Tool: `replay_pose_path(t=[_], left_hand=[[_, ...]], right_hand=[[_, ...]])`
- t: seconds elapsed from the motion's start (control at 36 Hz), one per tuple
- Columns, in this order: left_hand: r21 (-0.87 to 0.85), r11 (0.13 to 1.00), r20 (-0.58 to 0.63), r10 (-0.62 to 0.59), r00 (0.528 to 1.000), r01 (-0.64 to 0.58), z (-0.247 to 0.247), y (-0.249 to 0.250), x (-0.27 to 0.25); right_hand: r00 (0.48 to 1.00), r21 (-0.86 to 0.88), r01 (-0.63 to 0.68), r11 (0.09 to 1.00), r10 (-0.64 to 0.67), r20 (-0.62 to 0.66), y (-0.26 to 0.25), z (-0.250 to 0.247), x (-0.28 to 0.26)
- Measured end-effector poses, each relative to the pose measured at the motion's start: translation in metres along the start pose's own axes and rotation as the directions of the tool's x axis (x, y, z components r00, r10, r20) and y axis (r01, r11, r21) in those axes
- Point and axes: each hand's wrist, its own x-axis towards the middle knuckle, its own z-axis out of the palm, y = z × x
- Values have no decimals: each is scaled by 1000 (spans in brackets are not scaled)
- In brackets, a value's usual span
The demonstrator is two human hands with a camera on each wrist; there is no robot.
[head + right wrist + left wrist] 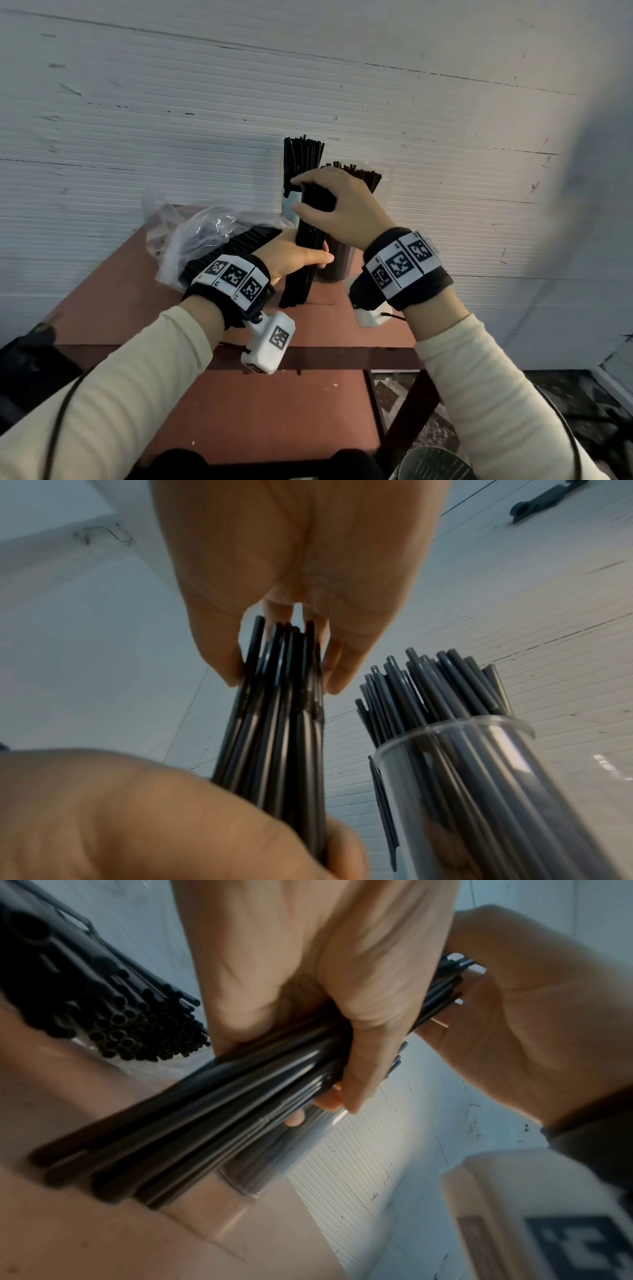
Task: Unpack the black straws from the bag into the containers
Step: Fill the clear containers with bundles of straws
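A bundle of black straws (310, 240) stands upright, its lower ends on the red table (130, 308). My left hand (308, 255) grips the bundle round its middle. My right hand (305, 195) grips its top, thumb and fingers pinching the straw ends (284, 669). Left of the bundle lies a clear plastic bag (205, 233) with more black straws (130, 1026) inside. Behind the bundle stand two clear containers. The rear container (289, 202) and the right container (479, 777) both hold upright straws.
A white ribbed wall (171, 137) rises directly behind the table. The table's front edge (308, 356) runs below my wrists, with a lower red shelf (257, 418) under it. A dark object (30, 363) sits at the left.
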Motion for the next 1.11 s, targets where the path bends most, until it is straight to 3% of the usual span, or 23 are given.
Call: replay_pose_path(t=[0.08,0.28,0.39,0.53,0.64,0.72,0.81,0.92,0.97,1.06,1.11], left_hand=[[-25,999,13,-37,999,37,-1,-1,0],[-32,997,47,-75,996,77,-2,-3,0],[120,990,49,-79,996,72,0,-2,-3],[140,988,89,48,995,-60,-5,18,-16],[124,980,210,127,969,-155,-5,45,-31],[201,965,335,95,938,-170,-6,54,-38],[188,969,374,83,924,-163,-6,47,-36],[82,985,337,118,934,-154,0,47,-31],[92,982,256,134,957,-162,3,50,-27],[111,981,-19,160,987,-157,6,49,-17],[117,973,-193,220,956,-200,8,47,-7]], right_hand=[[998,35,29,999,-27,-48,-1,1,0],[1000,41,30,999,-30,-9,-5,5,-1],[1000,62,-4,998,5,-13,-9,-2,-5],[985,181,-148,972,162,-62,-11,-25,-13],[984,271,-154,950,124,124,-16,-36,-18],[953,273,-174,946,92,290,-21,-32,-24],[962,244,-160,956,96,255,-18,-23,-29],[986,283,-131,950,95,138,-18,-27,-29],[993,307,-112,945,92,78,-18,-35,-24],[987,370,-112,922,146,-65,-9,-54,-8],[966,415,-111,903,197,-170,-1,-70,4]])
